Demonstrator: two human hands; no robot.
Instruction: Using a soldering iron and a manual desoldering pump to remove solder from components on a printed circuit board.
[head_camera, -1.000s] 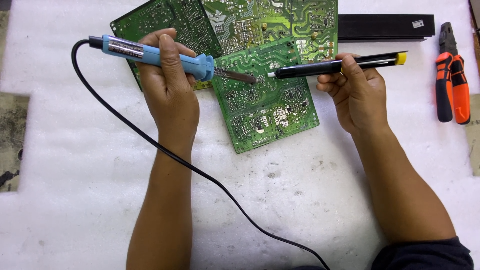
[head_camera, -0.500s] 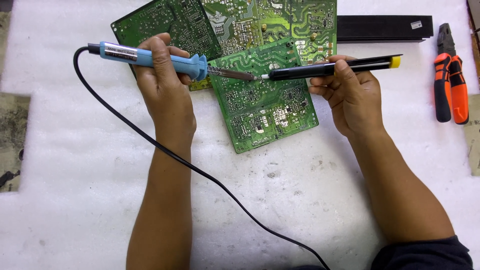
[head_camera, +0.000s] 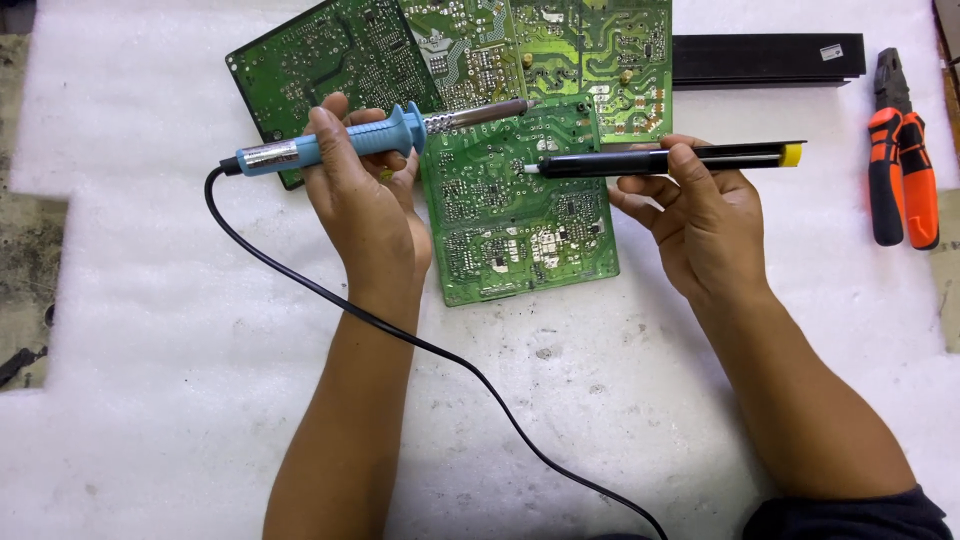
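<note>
My left hand (head_camera: 362, 200) grips a blue-handled soldering iron (head_camera: 380, 137), its metal tip raised over the top edge of a green circuit board (head_camera: 515, 215) that lies in front of me. My right hand (head_camera: 705, 215) holds a black desoldering pump (head_camera: 660, 160) with a yellow end cap, held level, its white nozzle over the board's upper middle. The iron's black cord (head_camera: 440, 350) trails down toward me across the white foam mat (head_camera: 150, 350).
Two more green circuit boards (head_camera: 330, 55) (head_camera: 560, 50) lie behind the front one. A long black bar (head_camera: 765, 58) rests at the back right. Orange-and-black pliers (head_camera: 900, 160) lie at the right edge.
The iron's tip has lifted up and away from the pump's nozzle; they were tip to tip on the board before. The pump has stayed roughly in place.
</note>
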